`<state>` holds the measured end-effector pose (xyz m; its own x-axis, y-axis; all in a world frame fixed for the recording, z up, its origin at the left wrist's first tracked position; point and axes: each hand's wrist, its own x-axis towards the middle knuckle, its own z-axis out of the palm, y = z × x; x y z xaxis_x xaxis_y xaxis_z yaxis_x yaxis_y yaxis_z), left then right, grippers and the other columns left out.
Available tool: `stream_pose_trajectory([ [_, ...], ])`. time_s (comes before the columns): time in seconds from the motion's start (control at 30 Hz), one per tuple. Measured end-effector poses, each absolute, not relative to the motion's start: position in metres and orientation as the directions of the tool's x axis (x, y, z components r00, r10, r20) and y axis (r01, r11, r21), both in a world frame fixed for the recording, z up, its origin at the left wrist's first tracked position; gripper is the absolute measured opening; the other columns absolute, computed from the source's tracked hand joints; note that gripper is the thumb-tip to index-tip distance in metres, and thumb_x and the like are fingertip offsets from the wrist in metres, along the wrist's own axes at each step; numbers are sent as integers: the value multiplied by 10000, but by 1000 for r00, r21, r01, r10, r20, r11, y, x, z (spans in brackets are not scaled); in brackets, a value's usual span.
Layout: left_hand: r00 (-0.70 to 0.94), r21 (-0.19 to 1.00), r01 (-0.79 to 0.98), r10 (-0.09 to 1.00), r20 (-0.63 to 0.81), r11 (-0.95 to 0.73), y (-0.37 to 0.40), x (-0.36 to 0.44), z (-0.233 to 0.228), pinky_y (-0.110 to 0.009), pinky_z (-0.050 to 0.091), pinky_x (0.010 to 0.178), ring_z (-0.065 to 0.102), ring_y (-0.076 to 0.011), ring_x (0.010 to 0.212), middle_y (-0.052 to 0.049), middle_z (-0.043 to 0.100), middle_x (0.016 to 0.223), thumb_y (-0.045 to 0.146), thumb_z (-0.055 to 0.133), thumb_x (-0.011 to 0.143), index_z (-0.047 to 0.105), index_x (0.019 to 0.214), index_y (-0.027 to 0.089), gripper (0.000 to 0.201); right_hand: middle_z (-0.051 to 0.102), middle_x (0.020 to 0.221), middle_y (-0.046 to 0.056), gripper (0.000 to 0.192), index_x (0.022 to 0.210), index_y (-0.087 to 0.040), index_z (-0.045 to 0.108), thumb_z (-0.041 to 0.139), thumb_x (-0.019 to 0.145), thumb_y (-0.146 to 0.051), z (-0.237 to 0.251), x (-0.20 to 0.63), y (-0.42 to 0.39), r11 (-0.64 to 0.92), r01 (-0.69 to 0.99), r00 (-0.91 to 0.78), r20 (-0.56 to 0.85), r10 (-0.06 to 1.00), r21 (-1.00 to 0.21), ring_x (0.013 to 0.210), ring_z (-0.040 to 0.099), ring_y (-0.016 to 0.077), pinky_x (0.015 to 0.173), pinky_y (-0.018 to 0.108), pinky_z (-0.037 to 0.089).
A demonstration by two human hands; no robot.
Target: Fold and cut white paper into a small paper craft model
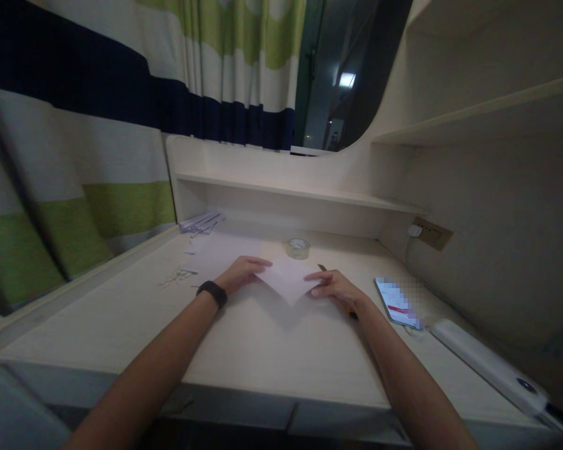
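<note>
A white sheet of paper [288,281] is held between my two hands just above the desk, one corner pointing toward me. My left hand [244,272], with a black band on its wrist, pinches the sheet's left edge. The right edge is gripped between thumb and fingers of my right hand [333,287]. A roll of clear tape [298,249] rests on the desk just behind the sheet. Partly hidden under my right hand lies a cutter knife [322,267], its blade tip showing beyond the fingers. More white paper [220,247] lies flat behind my left hand.
A stack of folded paper strips [201,222] sits at the desk's back left, with thin pale strings [178,275] nearer. On the right are a lit phone [396,303] and a long white device [488,365]. A low shelf [300,194] runs along the back; a socket [431,233] is on the right wall.
</note>
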<state>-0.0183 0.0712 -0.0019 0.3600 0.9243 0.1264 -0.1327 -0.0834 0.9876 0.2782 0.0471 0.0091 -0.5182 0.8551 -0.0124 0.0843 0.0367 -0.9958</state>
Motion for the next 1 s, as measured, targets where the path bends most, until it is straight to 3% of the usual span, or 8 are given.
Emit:
stream_pose_trajectory([
  [0.2,430,994,-101,899,87,-47,67,-17,2,-343,498,733,633,-227,854,-147,656,1019,257,689,676,682,949,107,312,714,813,130,390,926,-89,699,764,608,-305,9,277,50,86,80,-409,46,912,-993,739,678,198,755,355,529],
  [0.4,534,993,-77,838,114,-86,58,-15,13,-349,505,726,650,-224,837,-146,667,980,365,722,684,651,1020,132,415,711,826,127,314,804,-92,713,758,629,-349,7,278,53,139,33,-276,125,953,-990,745,679,200,745,335,535],
  [0.63,379,941,151,897,229,-304,58,-7,12,-314,515,658,644,-196,697,-114,701,777,339,732,656,713,867,111,311,705,762,103,304,728,-108,703,799,561,-343,4,276,58,200,-5,-106,199,974,-980,735,675,205,684,307,534],
  [0.8,388,900,218,880,274,-376,63,-3,8,-257,480,558,614,-153,563,-65,697,677,281,738,641,650,1089,145,476,706,782,107,292,724,-108,702,800,561,-329,7,278,56,197,-14,-116,198,973,-980,756,673,204,711,313,530],
  [1.0,281,878,262,902,327,-400,67,-5,8,-258,515,558,631,-171,633,-88,702,757,333,681,691,733,795,136,229,702,780,100,315,735,-109,700,806,547,-338,9,279,54,174,-18,-151,175,973,-985,739,675,213,675,307,537],
])
